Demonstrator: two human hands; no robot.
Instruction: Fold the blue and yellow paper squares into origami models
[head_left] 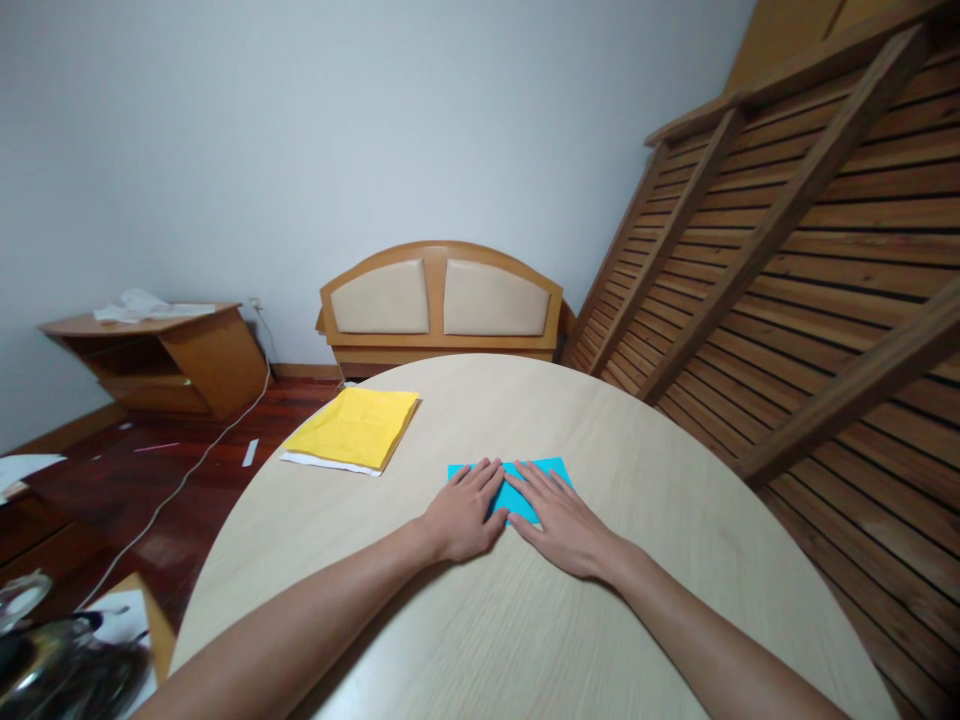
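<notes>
A sheet of blue paper lies flat on the round wooden table, partly covered by both hands. My left hand rests palm down on its left part, fingers stretched forward and thumb pointing inward. On the right part lies my right hand, also flat with its fingers extended. The two hands nearly meet at the thumbs and index fingers. Blue shows between them and along the far edge; whether the paper is folded, I cannot tell.
A stack of yellow paper with white beneath sits at the table's far left. Behind the table stands a padded headboard. Wooden slatted panels lean on the right. A low cabinet and a white cable are at left.
</notes>
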